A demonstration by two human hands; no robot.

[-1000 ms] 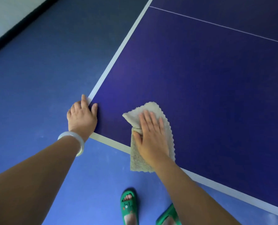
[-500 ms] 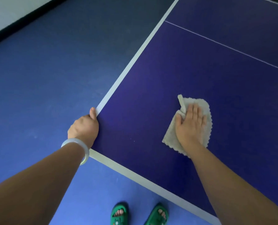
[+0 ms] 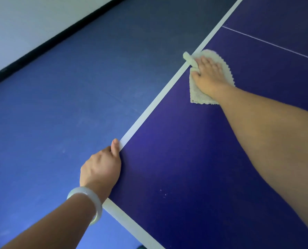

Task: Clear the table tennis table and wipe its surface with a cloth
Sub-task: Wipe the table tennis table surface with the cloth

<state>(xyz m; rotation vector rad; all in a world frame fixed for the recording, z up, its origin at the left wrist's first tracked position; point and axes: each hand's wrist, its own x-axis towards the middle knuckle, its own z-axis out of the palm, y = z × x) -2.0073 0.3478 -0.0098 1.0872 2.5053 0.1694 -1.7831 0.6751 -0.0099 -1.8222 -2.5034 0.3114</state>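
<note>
**Wiping stroke at the side edge of the table tennis counter, seen from the head camera**

The dark blue counter (image 3: 185,159) fills the right half of the view. A broad white border line (image 3: 149,110) runs along its left side and near end, and the two runs meet at the near left corner.

The pale, scallop-edged cloth (image 3: 197,95) lies flat on the playing surface at the far left. It touches the side border line, and one rolled corner lies across that line. A thin white line (image 3: 268,43) crosses the surface just beyond the cloth, apart from it.

The right hand (image 3: 210,76) rests palm down on the cloth. Its grip is apart: the fingers are straight and spread, pressing the fabric onto the counter rather than closing around it. The right forearm reaches diagonally across the surface from the lower right.

The left hand (image 3: 100,168) is at the near left corner of the counter. Its grip is clamped on the counter's edge, with the thumb lying along the white border on top and the fingers curled down over the side, their tips hidden. A pale, translucent bangle (image 3: 95,203) circles the left wrist.

A few small light specks (image 3: 165,194) mark the surface near the corner. To the left of the counter is a blue floor (image 3: 68,105), bounded at the upper left by a black skirting strip (image 3: 59,40) beneath a light wall (image 3: 23,18).
</note>
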